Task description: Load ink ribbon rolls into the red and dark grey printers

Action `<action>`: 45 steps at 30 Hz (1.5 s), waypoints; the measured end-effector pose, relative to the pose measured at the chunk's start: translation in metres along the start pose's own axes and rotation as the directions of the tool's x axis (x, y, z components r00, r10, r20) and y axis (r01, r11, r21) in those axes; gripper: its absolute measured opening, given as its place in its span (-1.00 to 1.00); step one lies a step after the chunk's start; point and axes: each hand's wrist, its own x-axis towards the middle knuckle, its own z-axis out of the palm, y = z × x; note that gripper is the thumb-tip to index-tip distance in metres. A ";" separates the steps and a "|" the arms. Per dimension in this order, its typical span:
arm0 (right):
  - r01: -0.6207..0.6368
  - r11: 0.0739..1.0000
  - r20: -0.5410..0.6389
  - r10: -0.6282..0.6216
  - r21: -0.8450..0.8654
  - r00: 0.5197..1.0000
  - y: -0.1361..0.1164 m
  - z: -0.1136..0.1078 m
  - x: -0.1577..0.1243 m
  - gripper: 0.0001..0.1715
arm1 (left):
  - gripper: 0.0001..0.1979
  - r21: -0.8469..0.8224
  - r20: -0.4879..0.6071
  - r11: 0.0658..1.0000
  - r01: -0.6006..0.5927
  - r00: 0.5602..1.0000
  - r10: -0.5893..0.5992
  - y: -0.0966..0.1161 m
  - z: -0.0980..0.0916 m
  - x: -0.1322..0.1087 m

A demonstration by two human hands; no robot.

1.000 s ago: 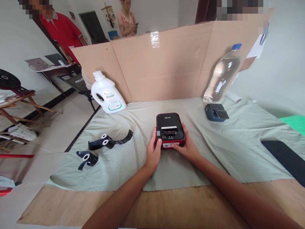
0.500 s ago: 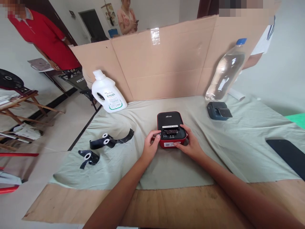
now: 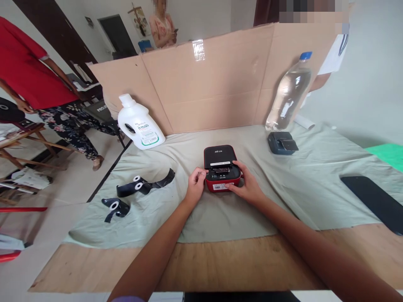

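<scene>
A small black-topped label printer (image 3: 221,155) with a red lower body lies on the green-grey cloth in front of me. Dark, shiny material shows in the slot across its top, and a white barcode sticker is on its front. My right hand (image 3: 247,184) grips its right side, fingers at the upper edge and thumb on the front near the sticker. At the left edge, my left hand (image 3: 195,184) is closed, its curled fingertips against the printer's side; the exact contact is partly hidden.
Black ribbon rolls (image 3: 138,186) with white cores lie at left. A white jug (image 3: 141,126) and a clear bottle (image 3: 291,94) stand before a cardboard screen (image 3: 214,88). To the right are a dark blue device (image 3: 281,143) and a black phone (image 3: 374,203). People stand beyond.
My left fingers have drawn back from the printer's top and curled at its left edge. My right hand keeps its grip. The person in red has moved, and the view has shifted slightly.
</scene>
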 end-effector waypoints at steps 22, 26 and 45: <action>0.122 0.992 -0.081 -0.123 -0.021 0.989 -0.014 -0.026 0.023 -0.48 | -0.51 -0.034 0.006 0.997 -0.076 0.997 0.076 -0.002 -0.002 -0.010; -0.046 0.993 -0.061 0.040 -0.108 0.997 -0.028 -0.033 0.063 -0.49 | -0.54 -0.038 0.018 0.995 -0.094 0.995 0.095 -0.003 -0.002 -0.010; -0.049 0.956 0.417 0.172 -0.290 0.893 -0.035 -0.017 0.114 -0.62 | -0.59 -0.045 0.043 0.995 -0.093 0.995 0.095 -0.003 -0.004 -0.009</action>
